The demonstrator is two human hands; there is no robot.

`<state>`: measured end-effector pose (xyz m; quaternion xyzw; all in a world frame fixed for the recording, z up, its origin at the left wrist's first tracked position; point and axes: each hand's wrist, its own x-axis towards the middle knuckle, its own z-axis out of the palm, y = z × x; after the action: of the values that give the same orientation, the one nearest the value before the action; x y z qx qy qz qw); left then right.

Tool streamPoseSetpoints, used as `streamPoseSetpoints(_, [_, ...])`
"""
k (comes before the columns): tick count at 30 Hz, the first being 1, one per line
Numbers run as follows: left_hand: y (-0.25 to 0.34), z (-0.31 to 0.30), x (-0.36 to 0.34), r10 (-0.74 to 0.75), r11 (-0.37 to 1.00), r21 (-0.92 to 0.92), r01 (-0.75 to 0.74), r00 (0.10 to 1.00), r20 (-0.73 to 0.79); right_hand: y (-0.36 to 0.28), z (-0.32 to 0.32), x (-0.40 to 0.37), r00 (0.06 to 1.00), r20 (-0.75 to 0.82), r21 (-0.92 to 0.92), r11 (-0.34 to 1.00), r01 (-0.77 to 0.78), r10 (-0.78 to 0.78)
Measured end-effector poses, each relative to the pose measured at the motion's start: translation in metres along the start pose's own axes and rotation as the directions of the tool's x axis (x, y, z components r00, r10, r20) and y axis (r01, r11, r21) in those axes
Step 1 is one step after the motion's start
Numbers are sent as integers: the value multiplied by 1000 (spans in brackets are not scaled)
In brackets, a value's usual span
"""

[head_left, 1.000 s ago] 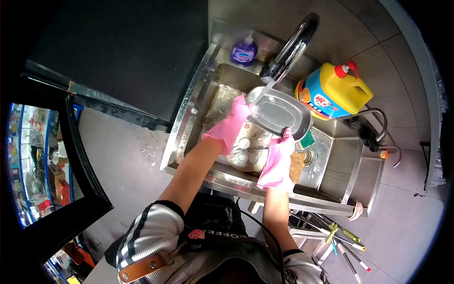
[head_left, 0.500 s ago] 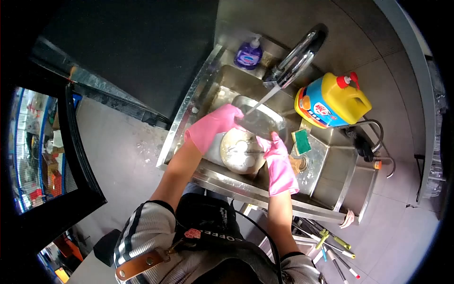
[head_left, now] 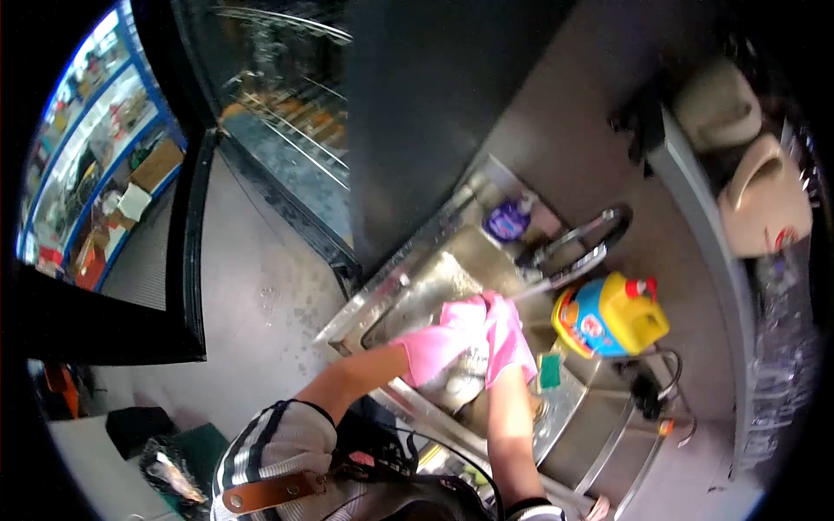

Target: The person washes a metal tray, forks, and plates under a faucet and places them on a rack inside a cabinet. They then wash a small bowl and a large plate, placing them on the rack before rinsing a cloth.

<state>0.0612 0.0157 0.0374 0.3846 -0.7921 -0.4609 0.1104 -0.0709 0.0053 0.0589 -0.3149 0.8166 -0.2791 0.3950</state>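
My left hand and my right hand, both in pink rubber gloves, are close together over the left basin of the steel sink. Their fingers are bent near the end of the faucet. What they grip is hidden by the gloves and blurred; the clear container seen earlier cannot be made out. Under the hands, a round, shiny metal vessel shows in part. A green and yellow sponge rests to the right of my right hand.
A purple pump bottle stands at the sink's back corner. Right of the faucet is a yellow detergent jug with a red cap. Beige pitchers sit on the shelf at far right. A black-framed door stands at left.
The view has swung, bringing the shelf and its pitchers into sight. My hands have come together from opposite sides of a clear container, which no longer shows.
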Motion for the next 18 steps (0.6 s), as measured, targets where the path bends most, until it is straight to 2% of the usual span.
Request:
streamPoseSetpoints(1, [-5,-5,-9,32,998,-60,-32,999,7,-9,-9,-4,994,85,-346,933,99,-74])
streamPoseSetpoints(4, [-15,-25,-19,99,976,-196,-95,995,11,9,3,-8,980,-133,-138,982,132,-150])
streamPoseSetpoints(5, [-22,-32,-24,124,965,-235,-118,992,10,-5,14,-13,967,-32,495,844,-205,253])
streamPoseSetpoints(7, [-24,-44,-28,149,947,-288,-145,989,-7,-33,15,-44,971,5,499,841,-209,238])
streamPoseSetpoints(8, [-25,-51,-30,166,936,-311,-163,986,-18,-28,16,-45,969,-41,684,714,-151,245])
streamPoseSetpoints(10, [-26,-63,-34,192,921,-338,-196,980,-48,62,-12,38,992,-30,537,839,-91,126])
streamPoseSetpoints(11, [-26,-67,-36,200,913,-351,-210,978,-64,64,-18,30,992,-18,572,815,-94,128])
streamPoseSetpoints(15, [-29,-75,-42,196,912,-338,-231,971,-135,24,-14,-15,985,55,787,600,-142,161])
streamPoseSetpoints(18, [-28,-78,-45,178,923,-312,-226,968,-177,11,-13,-35,989,44,845,523,-112,140])
